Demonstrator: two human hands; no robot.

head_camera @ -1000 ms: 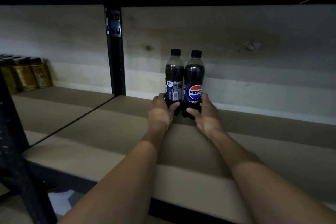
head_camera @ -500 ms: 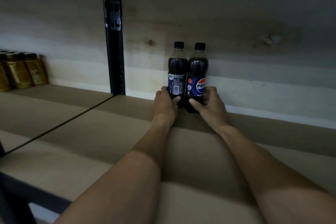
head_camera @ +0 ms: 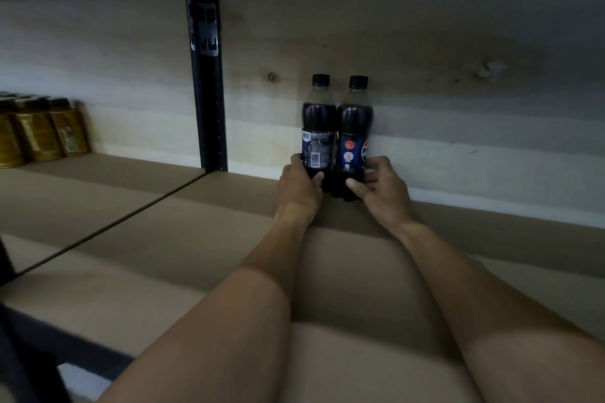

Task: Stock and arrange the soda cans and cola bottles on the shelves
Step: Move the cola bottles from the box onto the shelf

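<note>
Gripping one each, left hand [head_camera: 299, 188] and right hand [head_camera: 381, 190], of two touching upright dark plastic cola bottles [head_camera: 318, 127] just right of black metal post [head_camera: 209, 108]; barely begun, probably.

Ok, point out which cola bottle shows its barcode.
The left bottle, gripped by the left hand; the right bottle shows red seals and part of its logo instead.

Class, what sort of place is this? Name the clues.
Likely a shop or stockroom: a metal-framed shelf, two cola bottles stood at its back, gold containers lined up in the next bay.
</note>
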